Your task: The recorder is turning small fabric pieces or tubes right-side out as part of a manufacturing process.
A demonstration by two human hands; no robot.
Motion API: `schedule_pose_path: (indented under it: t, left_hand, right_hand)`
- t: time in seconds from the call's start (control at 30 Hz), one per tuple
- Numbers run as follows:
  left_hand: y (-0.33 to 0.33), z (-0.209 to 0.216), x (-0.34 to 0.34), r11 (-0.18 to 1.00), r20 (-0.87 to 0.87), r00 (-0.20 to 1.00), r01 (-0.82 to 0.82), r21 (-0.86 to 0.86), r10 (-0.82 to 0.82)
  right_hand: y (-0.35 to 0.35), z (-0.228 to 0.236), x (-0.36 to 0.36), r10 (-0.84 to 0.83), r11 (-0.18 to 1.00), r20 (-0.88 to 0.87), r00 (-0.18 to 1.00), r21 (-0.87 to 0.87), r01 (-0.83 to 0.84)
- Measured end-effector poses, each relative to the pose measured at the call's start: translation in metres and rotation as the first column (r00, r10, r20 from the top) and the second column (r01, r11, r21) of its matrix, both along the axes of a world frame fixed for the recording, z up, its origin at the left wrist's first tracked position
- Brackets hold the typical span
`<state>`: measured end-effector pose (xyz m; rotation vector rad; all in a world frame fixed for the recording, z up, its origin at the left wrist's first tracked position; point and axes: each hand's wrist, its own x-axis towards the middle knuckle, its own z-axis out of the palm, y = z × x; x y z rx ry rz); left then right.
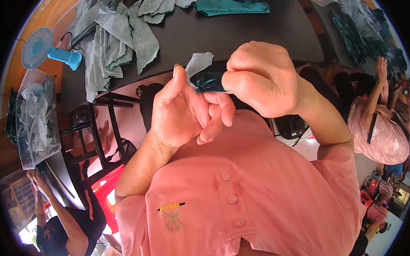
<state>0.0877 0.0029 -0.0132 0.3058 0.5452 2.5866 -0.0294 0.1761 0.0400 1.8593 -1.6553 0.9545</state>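
We pinch a small dark teal fabric piece (206, 81) between both hands — left hand (183, 109), right hand (261, 78) — above the table (244, 34); grey cloths (118, 39) lie there, more fill a clear bin (36, 117).

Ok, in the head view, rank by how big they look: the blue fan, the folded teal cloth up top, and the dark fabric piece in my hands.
Teal cloth and blue fan: alike, unranked.
Dark fabric piece, smallest though nearest.

A blue handheld fan (40, 50) lies beside grey cloths (115, 39) on the dark table (244, 32).
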Motion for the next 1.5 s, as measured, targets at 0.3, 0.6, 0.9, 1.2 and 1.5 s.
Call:
schedule_pose_path:
  t: [0.3,0.6,0.9,1.2,1.5]
  left_hand:
    - [-0.008,0.002,0.001,1.0,-0.001,1.0,0.014,-0.024,-0.014]
    - [-0.021,-0.015,-0.006,0.99,-0.203,0.978,-0.077,-0.115,0.052]
    - [-0.016,-0.002,0.003,0.982,0.076,0.996,-0.031,-0.189,0.046]
    - [-0.016,0.01,0.003,0.923,0.087,0.994,-0.024,-0.385,0.062]
    - [-0.01,0.011,0.002,0.939,0.075,0.997,0.049,-0.341,-0.025]
  right_hand:
    - [0.006,-0.003,-0.021,0.029,0.988,0.04,0.999,0.152,-0.035]
    - [0.024,-0.02,0.007,-0.101,0.964,0.752,0.652,0.237,-0.124]
    - [0.0,-0.029,0.005,0.037,0.999,0.145,0.989,-0.014,-0.035]
    - [-0.006,-0.015,-0.003,-0.102,0.992,-0.228,0.968,0.044,0.115]
    - [0.005,-0.005,-0.017,-0.042,0.984,-0.184,0.982,0.161,0.072]
